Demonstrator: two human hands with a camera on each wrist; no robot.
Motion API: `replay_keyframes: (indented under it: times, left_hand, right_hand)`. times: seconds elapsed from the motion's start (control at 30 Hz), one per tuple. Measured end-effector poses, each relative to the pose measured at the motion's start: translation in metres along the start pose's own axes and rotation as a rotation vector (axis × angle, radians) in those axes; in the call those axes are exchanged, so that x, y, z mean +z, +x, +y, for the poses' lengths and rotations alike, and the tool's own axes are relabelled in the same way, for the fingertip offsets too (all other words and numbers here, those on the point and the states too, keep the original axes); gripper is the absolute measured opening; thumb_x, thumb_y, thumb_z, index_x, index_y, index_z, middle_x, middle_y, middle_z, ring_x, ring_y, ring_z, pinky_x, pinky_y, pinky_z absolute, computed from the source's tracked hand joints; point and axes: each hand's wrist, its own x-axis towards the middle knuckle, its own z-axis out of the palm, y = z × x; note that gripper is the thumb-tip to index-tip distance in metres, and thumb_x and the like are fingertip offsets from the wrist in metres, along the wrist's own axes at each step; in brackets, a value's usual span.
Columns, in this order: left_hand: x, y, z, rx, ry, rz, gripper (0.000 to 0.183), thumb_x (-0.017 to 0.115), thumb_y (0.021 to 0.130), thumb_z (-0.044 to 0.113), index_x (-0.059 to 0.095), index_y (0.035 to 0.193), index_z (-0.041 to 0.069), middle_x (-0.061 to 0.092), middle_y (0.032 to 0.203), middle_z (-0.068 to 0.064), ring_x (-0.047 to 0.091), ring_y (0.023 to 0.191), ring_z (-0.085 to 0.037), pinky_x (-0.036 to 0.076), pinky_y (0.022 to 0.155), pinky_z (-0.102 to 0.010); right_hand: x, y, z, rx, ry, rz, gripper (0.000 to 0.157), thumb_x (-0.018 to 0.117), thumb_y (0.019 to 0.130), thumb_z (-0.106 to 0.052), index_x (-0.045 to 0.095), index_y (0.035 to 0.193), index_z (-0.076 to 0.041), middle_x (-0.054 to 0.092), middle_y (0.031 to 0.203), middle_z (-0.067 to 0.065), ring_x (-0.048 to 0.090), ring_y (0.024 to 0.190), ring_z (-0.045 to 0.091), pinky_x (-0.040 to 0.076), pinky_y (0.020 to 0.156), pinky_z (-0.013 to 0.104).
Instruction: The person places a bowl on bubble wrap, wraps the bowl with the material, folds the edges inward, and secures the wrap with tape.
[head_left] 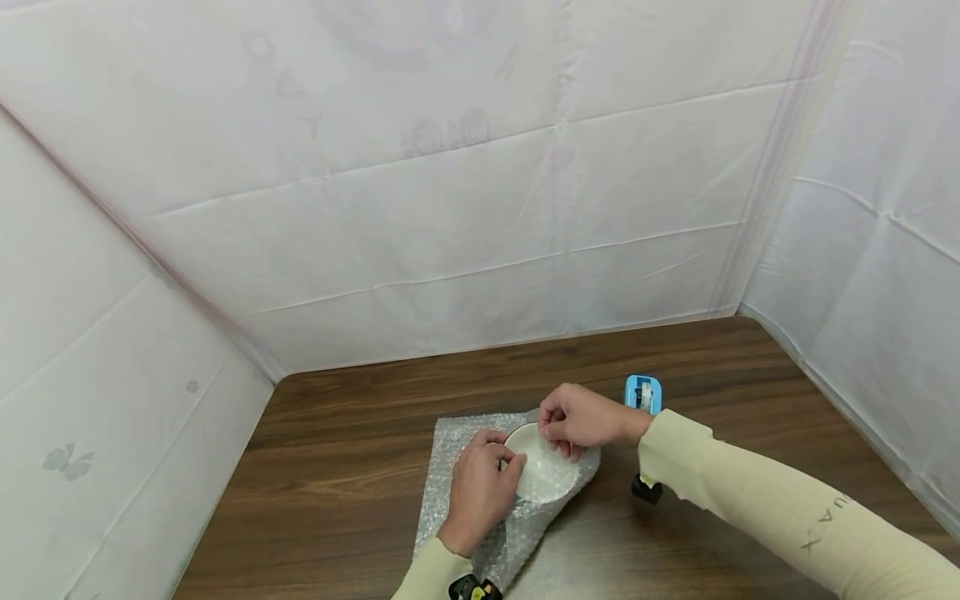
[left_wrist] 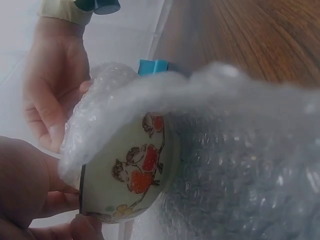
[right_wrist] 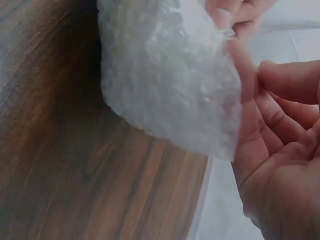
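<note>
A white bowl [head_left: 529,454] with a dark rim lies in bubble wrap [head_left: 442,454] on the table. In the left wrist view the bowl [left_wrist: 112,192] shows red birds on a branch, with wrap [left_wrist: 240,155] over its upper side. My left hand [head_left: 480,492] pinches the bowl's near-left rim between thumb and fingers. Across the bowl, my right hand [head_left: 587,417] pinches the edge of the wrap at the far-right rim. In the right wrist view the wrap [right_wrist: 165,85] hangs beside the fingers of that hand [right_wrist: 282,130].
A light-blue object, seemingly a tape dispenser [head_left: 643,393], stands just behind my right wrist. Brown wood-grain table [head_left: 322,475] surrounds the wrap. White sheeting [head_left: 450,250] walls off the back and both sides.
</note>
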Motion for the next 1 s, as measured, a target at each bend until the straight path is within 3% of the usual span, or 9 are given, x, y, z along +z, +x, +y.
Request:
replay_keyframes:
  times: [0.13,0.3,0.47,1.0]
  left_hand:
    - [0.000,0.000,0.000,-0.015,-0.034,-0.012,0.019,0.080,0.089,0.020,0.080,0.071,0.013,0.074,0.109,-0.004,0.070,0.086,-0.019,0.055,0.074,-0.034]
    - [-0.001,0.001,-0.001,-0.085,-0.133,-0.063,0.019,0.080,0.091,0.021,0.080,0.074,0.011,0.072,0.113,-0.005,0.061,0.074,-0.009,0.049,0.066,-0.026]
    - [0.000,0.001,-0.001,-0.118,-0.193,-0.096,0.019,0.079,0.093,0.022,0.081,0.078,0.011,0.069,0.116,-0.007,0.055,0.074,-0.006,0.046,0.067,-0.025]
    - [0.001,0.001,-0.002,-0.166,-0.352,-0.138,0.024,0.078,0.095,0.024,0.082,0.080,0.006,0.064,0.127,-0.017,0.062,0.117,-0.034,0.056,0.088,-0.047]
  right_hand:
    - [0.002,0.002,0.001,-0.004,-0.058,-0.008,0.024,0.061,0.103,-0.004,0.074,0.084,-0.003,0.062,0.066,0.001,0.057,0.051,0.011,0.053,0.051,0.026]
    - [0.004,0.004,0.002,-0.031,-0.121,0.003,0.021,0.066,0.099,-0.003,0.079,0.083,-0.008,0.063,0.066,-0.001,0.049,0.051,0.007,0.045,0.051,0.023]
    - [0.005,0.006,0.002,-0.074,-0.207,0.027,0.018,0.070,0.095,-0.003,0.081,0.083,-0.011,0.068,0.072,-0.005,0.050,0.058,0.004,0.046,0.059,0.022]
    - [0.018,0.007,-0.003,-0.138,-0.336,0.060,0.024,0.066,0.100,-0.002,0.077,0.082,-0.014,0.064,0.071,-0.005,0.044,0.058,0.002,0.043,0.062,0.022]
